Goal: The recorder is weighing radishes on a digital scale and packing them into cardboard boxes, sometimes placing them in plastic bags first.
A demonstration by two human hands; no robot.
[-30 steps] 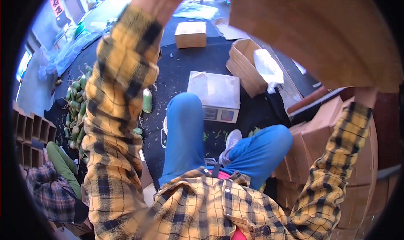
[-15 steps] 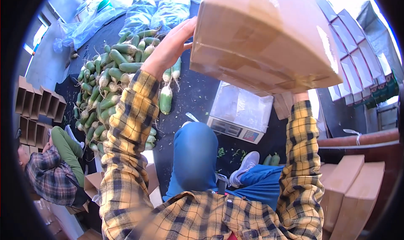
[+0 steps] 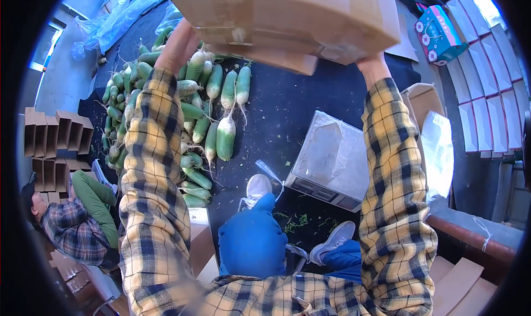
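Note:
A large brown cardboard box [image 3: 287, 17] is held up in front of me, high above the dark floor. My left hand [image 3: 178, 43] grips its lower left side, my right hand [image 3: 371, 68] supports its lower right corner. Both arms wear yellow plaid sleeves. Below the box lies a heap of green-and-white radishes [image 3: 191, 111]. My blue-trousered knee and white shoes show at the bottom.
A scale wrapped in clear plastic [image 3: 334, 158] sits on the floor to the right of the radishes. An open carton with a white bag [image 3: 437, 144] stands further right. Folded cartons [image 3: 55, 133] are stacked at left, where another person in plaid [image 3: 72, 222] sits.
The box has swung leftward and down across my view, from the upper right to straight ahead. My view has turned toward the radish heap, and both hands stay on the box.

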